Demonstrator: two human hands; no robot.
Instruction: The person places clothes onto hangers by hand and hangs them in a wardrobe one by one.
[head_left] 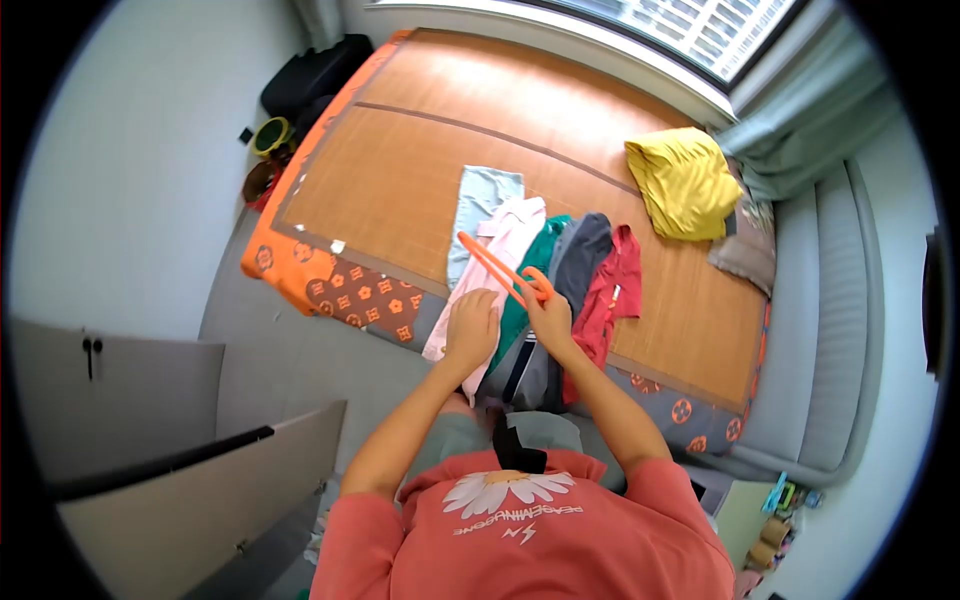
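My right hand [549,318] is closed around an orange clothes hanger [490,263], whose long side points up and left over the clothes. My left hand [472,325] rests on a pale pink garment [512,226], its back toward me and its fingers lying on the cloth. Under and beside the hanger, a green garment [541,250] shows. To the right lie a dark grey garment [583,258] and a red garment [618,272], side by side. Beyond the pink one is a light blue folded piece [484,190].
The clothes lie on a bed with a woven mat [400,180]. A yellow folded quilt [683,183] and a cushion [748,240] sit at the right. A grey padded bedside [815,320] borders the bed; a cabinet door [200,500] stands at the lower left.
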